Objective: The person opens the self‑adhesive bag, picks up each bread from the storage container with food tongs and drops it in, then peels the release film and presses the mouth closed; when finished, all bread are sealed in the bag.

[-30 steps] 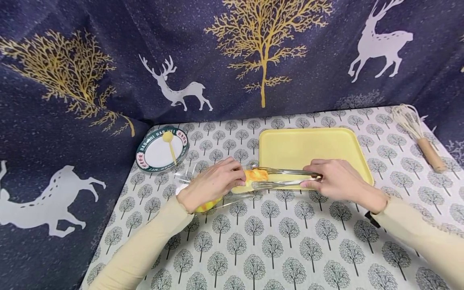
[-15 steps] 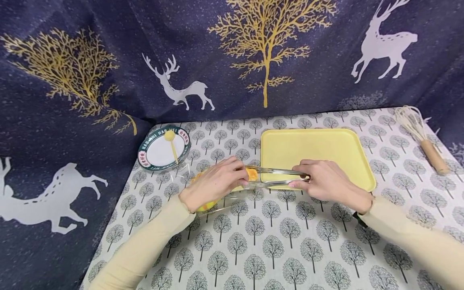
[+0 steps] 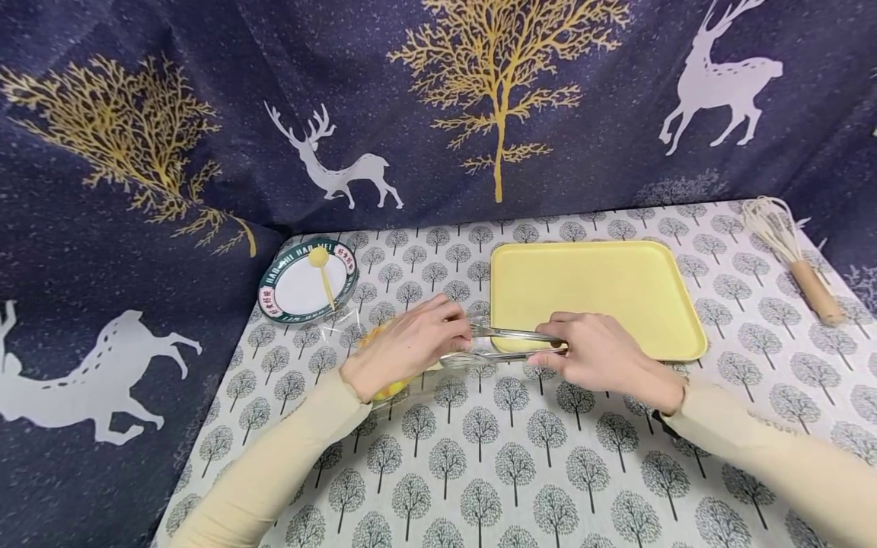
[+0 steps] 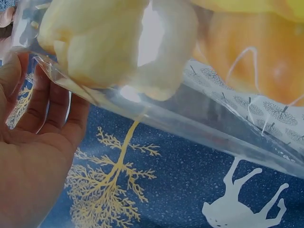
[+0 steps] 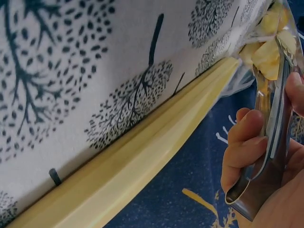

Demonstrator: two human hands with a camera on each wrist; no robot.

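Observation:
My left hand grips the edge of a clear plastic bag, with fingers and thumb at its rim in the left wrist view. Inside the bag lies a pale yellow bread roll, beside a rounder orange-and-yellow piece. My right hand holds metal tongs near their bent end. The tips of the tongs reach left to the bag's mouth, behind my left fingers. In the right wrist view they stand around a bread piece. Most of the bag is hidden under my left hand in the head view.
A yellow rectangular tray lies just behind my right hand. At the back left stands an oval plate with a green rim and a small yellow spoon on it. A whisk with a wooden handle lies far right.
My right hand has moved left with the tongs, pushing their tips into the bag's mouth. The orange-topped bread between them has gone from sight behind my left hand, which has hardly moved.

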